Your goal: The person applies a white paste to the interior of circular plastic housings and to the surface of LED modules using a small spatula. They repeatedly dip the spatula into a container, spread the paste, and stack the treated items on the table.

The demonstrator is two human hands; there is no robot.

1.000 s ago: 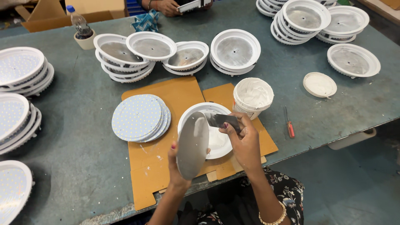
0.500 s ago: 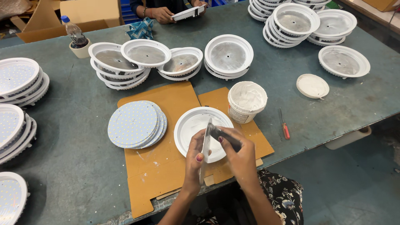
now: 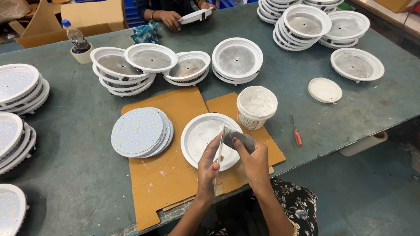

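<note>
Hands (image 3: 209, 168) (image 3: 253, 159) hold disc (image 3: 220, 150) and scraper (image 3: 239, 139).

left hand (image 3: 209, 168): bare forearm, dark red nail polish | right hand (image 3: 253, 161): bare forearm, same dark red nails | clothing (image 3: 299, 207): dark fabric, small pale floral print, over the lap

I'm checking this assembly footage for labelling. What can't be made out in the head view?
- Thin disc in the left hand: edge-on, faces unseen.
- Grey tool in the right hand: lower part hidden by fingers.
- Stacked LED panels: cut off at left edge.
- Co-worker's hand: body beyond top edge.
</note>
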